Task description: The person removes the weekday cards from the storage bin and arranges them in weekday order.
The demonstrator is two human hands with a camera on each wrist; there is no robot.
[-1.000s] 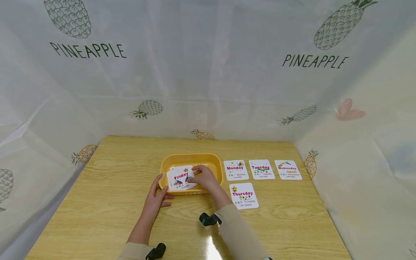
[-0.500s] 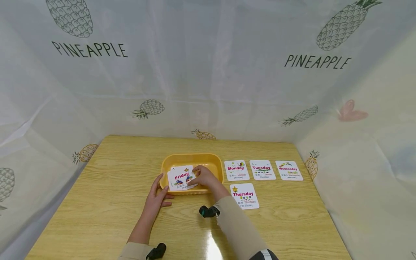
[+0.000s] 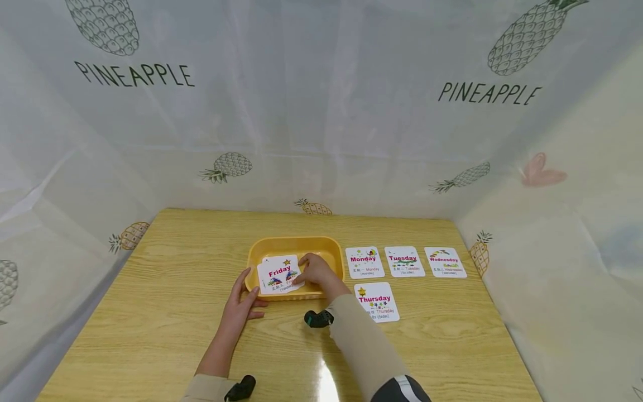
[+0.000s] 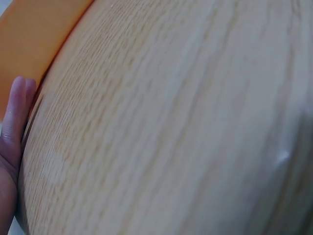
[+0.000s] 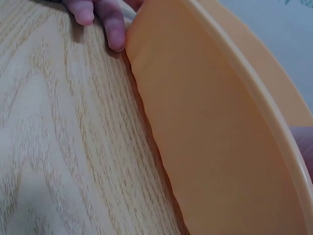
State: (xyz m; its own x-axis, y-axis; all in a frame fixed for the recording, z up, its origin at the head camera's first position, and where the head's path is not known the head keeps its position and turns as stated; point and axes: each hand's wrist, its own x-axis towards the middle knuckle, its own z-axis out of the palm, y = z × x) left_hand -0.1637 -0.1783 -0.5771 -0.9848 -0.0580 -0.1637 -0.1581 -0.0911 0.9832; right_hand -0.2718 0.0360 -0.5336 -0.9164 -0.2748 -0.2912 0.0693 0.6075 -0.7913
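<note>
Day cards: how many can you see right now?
5. Monday, Tuesday, Wednesday in a row; Thursday below; Friday in the yellow tray. More may lie under Friday.

A white rectangular paper card printed "Friday" in pink (image 3: 279, 274), with a star and small coloured pictures, lies face up and slightly tilted over the left part of a shallow yellow plastic tray with rounded corners (image 3: 326, 251) on a wooden table
</note>
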